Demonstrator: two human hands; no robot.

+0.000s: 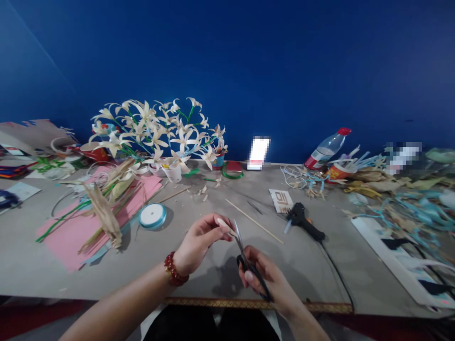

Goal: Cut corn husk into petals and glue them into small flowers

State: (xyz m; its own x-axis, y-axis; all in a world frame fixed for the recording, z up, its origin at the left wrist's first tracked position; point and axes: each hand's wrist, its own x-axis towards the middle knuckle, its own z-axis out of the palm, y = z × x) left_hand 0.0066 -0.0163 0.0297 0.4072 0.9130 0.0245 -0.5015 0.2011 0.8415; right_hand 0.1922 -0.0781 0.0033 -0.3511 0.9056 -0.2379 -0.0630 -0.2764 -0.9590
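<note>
My left hand (202, 240), with a red bead bracelet at its wrist, pinches a small pale petal-like piece (226, 226) between thumb and fingers. In my right hand (265, 274) is a pair of scissors (241, 247) with black handles, fingers in the loops. Its blades point up and away from me and meet the pale piece; whether they cut into it I cannot tell. Both hands are above the front middle of the grey table (149, 265). Just beyond them lies a thin wooden stick (254, 220).
Cream-coloured flowers on green stems (156, 128) stand in cups at the back. A ribbon spool (152, 216), dried husks (103, 213) and pink paper (64, 241) lie left. To the right are a black glue gun (305, 222), its cord, a tilted bottle (327, 149) and a white power strip (387, 260).
</note>
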